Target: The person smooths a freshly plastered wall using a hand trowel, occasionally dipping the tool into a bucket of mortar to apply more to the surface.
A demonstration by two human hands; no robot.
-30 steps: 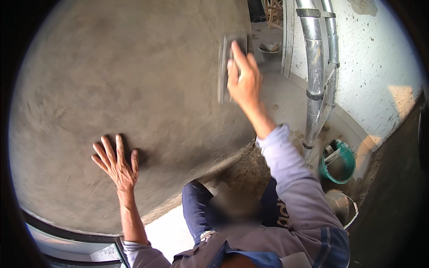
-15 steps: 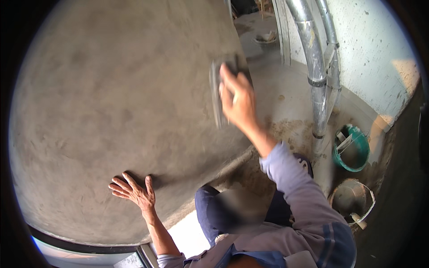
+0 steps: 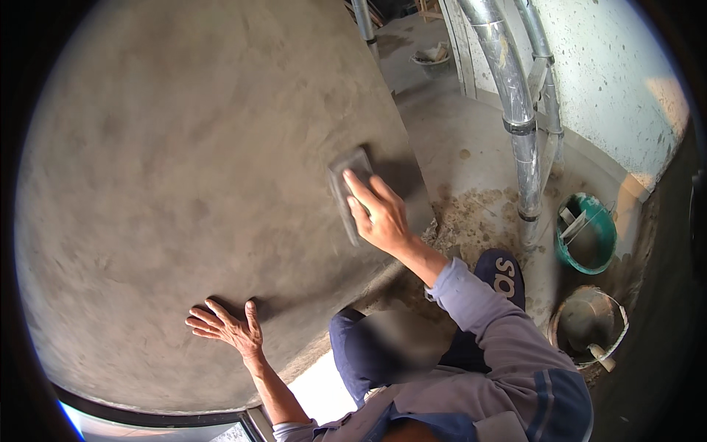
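A grey-brown plastered wall (image 3: 184,169) takes up the left and middle of the view, its surface mottled and mostly smooth. My right hand (image 3: 379,219) is closed round a dark rectangular plastering float (image 3: 359,160), which lies against the wall near its right edge. The float's handle is mostly hidden under my fingers. Lower on the wall and to the left, my left hand (image 3: 234,329) rests with fingers spread, holding nothing.
On the floor at right stand a green bucket (image 3: 607,247) with tools in it and a greyish bucket (image 3: 561,324) with a handled tool at its rim. Metal pipes (image 3: 521,125) rise by the white wall (image 3: 611,81). A light basin (image 3: 433,65) sits farther back.
The float in my right hand has moved down along the wall and slightly left. My left hand keeps its spread pose on the plaster; the view has shifted a little.
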